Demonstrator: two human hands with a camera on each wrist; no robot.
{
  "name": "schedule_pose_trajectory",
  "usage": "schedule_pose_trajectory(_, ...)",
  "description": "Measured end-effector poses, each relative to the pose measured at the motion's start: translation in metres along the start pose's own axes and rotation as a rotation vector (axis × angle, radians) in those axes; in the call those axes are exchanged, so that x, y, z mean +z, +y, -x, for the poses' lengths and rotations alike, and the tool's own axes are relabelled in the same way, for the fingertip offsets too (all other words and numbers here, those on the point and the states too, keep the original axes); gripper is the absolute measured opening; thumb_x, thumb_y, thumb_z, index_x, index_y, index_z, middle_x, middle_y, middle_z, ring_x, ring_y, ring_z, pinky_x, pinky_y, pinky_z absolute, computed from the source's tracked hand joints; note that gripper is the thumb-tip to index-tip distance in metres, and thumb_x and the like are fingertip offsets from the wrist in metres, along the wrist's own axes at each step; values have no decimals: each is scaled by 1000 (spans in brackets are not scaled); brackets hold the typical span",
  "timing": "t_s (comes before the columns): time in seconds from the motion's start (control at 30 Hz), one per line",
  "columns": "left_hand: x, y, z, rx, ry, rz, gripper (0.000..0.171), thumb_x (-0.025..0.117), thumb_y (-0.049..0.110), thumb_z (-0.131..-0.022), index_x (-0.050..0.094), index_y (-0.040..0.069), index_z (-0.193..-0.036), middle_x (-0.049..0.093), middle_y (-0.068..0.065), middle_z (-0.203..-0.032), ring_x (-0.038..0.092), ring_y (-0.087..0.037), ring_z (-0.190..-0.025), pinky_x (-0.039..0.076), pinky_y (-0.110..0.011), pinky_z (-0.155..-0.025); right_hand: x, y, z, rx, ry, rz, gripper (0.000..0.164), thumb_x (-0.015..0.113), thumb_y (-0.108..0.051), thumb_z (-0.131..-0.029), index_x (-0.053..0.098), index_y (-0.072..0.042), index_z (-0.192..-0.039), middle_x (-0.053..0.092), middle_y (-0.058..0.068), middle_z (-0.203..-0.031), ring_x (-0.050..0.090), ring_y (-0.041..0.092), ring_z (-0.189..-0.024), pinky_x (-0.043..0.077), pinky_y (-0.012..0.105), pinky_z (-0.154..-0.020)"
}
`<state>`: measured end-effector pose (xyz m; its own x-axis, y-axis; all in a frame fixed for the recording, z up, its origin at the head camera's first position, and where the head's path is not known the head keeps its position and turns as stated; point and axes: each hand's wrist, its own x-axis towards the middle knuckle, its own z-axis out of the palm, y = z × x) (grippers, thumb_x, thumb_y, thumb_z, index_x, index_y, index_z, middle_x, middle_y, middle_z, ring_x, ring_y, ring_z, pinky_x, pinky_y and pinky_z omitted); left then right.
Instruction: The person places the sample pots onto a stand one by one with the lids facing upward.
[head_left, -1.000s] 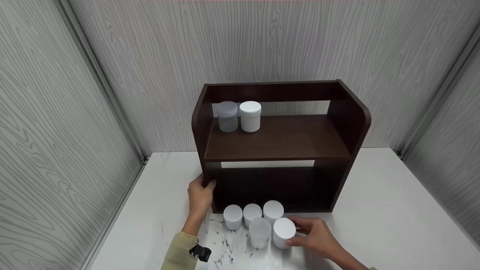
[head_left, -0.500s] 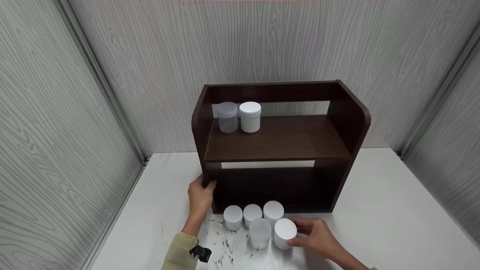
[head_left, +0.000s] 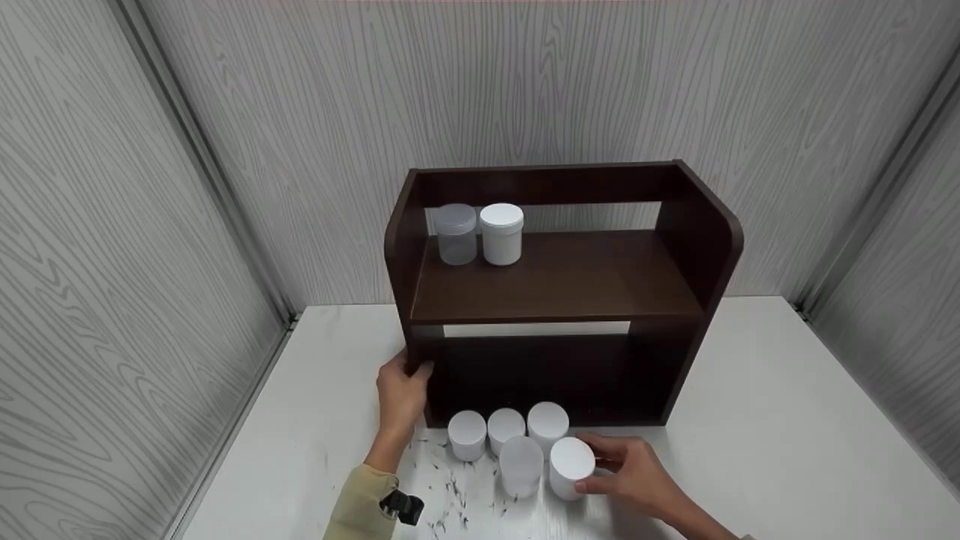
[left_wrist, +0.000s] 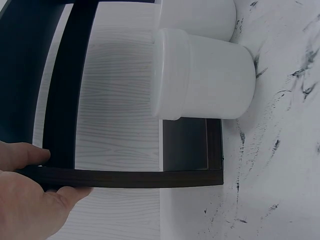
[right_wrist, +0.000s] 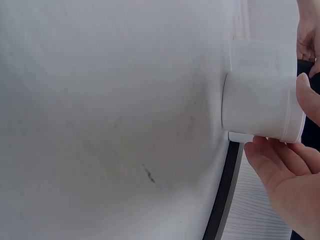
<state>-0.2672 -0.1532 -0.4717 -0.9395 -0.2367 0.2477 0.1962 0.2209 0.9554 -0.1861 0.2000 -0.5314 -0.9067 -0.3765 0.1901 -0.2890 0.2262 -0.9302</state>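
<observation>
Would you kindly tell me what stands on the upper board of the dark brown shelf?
On the upper board, a translucent jar and a white jar stand near the left end; whatever lies directly behind the white jar is hidden.

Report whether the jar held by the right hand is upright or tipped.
Upright: in the head view, the white jar between the right hand's thumb and fingers shows its flat lid facing up.

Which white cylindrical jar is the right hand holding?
The opaque white cylindrical plastic jar, front right of the lower five; the right hand grips no other.
</observation>
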Motion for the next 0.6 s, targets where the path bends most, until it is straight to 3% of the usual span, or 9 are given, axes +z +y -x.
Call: schedule_pose_trajectory(0.6,0,1,-1,3,30,-43,39,65,5,-99,64,-11,-135,69,-26,-127,64,-39,-123,49,-50,-106,-1,3,1,4,-3,-20,65,94,-10,-79,66,10,-135,69,24,-131,68,37,-119,55,34,-98)
